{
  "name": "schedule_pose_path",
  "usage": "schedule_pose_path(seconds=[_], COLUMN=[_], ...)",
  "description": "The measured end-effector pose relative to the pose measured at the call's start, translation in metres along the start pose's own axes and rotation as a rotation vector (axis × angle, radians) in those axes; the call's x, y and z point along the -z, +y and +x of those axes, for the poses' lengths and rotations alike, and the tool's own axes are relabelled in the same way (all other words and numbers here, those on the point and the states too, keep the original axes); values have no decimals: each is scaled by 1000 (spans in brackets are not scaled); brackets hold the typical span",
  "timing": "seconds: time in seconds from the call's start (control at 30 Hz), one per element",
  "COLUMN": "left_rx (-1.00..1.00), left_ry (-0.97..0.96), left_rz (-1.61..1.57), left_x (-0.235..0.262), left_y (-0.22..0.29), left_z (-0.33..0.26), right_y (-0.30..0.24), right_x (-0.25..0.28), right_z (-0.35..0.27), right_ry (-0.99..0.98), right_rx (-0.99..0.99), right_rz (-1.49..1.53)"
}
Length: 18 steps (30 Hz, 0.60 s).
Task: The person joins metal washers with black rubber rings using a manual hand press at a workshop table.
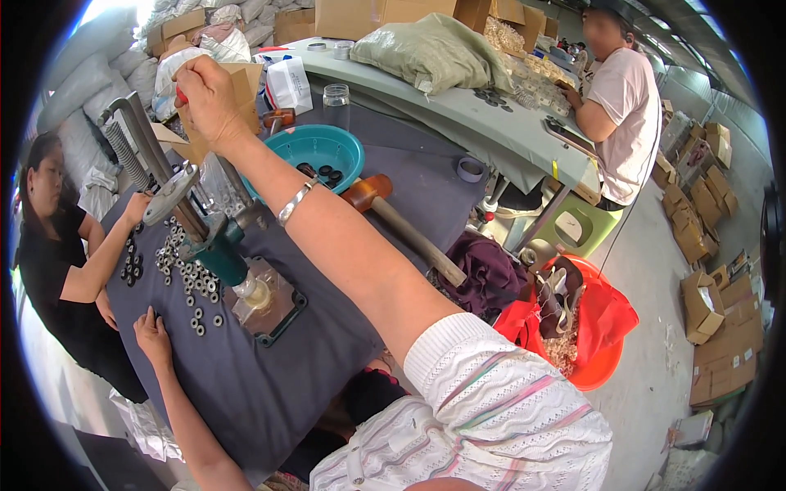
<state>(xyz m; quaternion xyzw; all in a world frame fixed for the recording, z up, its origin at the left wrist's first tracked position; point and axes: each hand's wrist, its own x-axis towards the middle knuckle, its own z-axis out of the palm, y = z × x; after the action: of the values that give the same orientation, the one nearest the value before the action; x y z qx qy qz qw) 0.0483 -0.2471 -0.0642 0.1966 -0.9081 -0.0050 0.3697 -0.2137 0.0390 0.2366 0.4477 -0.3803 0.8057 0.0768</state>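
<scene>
My right hand [211, 102] is raised, closed around the red end of a handle [181, 96]; my forearm partly hides where it joins the green hand press [219, 258]. Below the press, a pale, translucent round piece [255, 295] sits on the base plate [282, 323]. My left hand [153, 337] rests low over the dark cloth, left of the base, its fingers curled together. Whatever it may hold is too small to make out. Between that hand and the press lie several small black-and-silver rings [196, 278] in a loose pile.
A teal basin [348, 151] with black rings stands beyond my forearm, beside an orange-headed mallet [409, 229]. A glass jar [336, 106] and a tape roll [470, 169] are nearby. A co-worker [61, 270] reaches in from the left; another person [622, 98] sits at the far table. A red tub [602, 368] stands right.
</scene>
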Motion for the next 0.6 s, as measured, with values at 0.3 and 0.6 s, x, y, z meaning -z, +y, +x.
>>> schedule_pose_path(seconds=[0.3,0.6], left_rx=[-17,14], left_ry=[2,-18], left_rz=[0,5], left_x=[-1,2], left_y=[-1,1], left_z=[1,1], right_y=[3,0], right_x=[0,-2], right_z=[3,0], right_ry=[8,9], right_rx=[65,15], right_rz=[5,16])
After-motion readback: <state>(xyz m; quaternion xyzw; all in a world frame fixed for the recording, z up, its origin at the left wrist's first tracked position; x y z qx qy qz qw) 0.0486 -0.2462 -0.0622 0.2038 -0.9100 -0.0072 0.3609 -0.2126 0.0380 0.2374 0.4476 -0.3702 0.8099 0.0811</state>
